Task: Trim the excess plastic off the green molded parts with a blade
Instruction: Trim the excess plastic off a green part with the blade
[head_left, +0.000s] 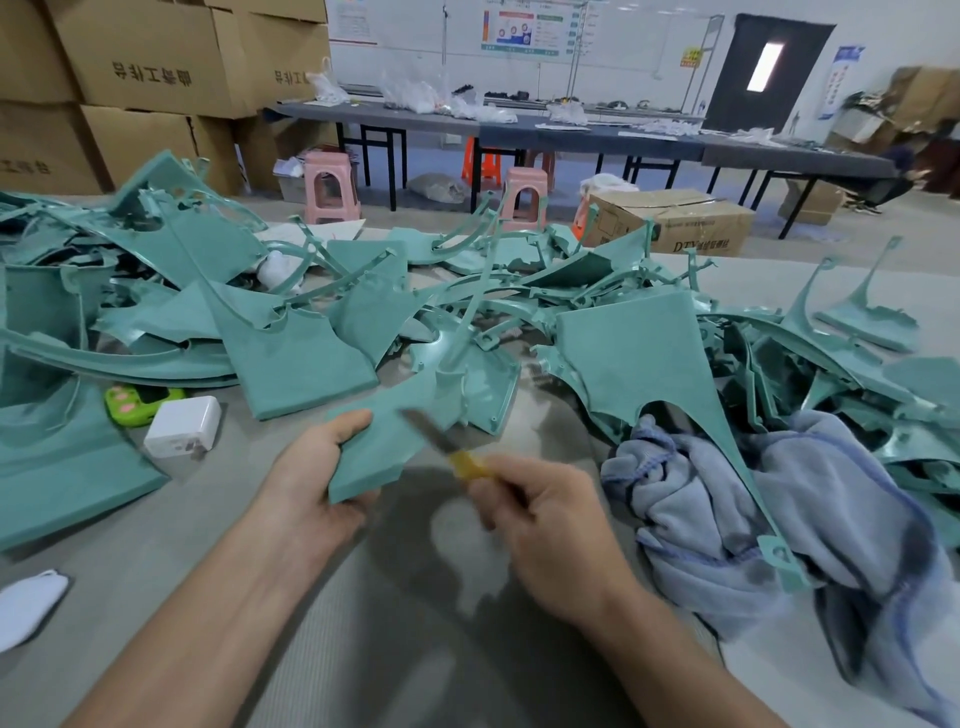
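One green part (387, 447) sits dead center, mid-trim I'd guess. The pile (291, 353) sprawling from 9 to 3 o'clock suggests plenty is left, though I can't tell which parts are done. The left hand (311, 467) has its fingers wrapped round the part's near edge, and the right hand (540, 514) pinches the yellow-handled blade (431, 434) against it.

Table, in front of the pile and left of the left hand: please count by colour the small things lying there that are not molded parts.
White: 2, the charger and the face mask
Lime green: 1, the small gadget
Total: 3
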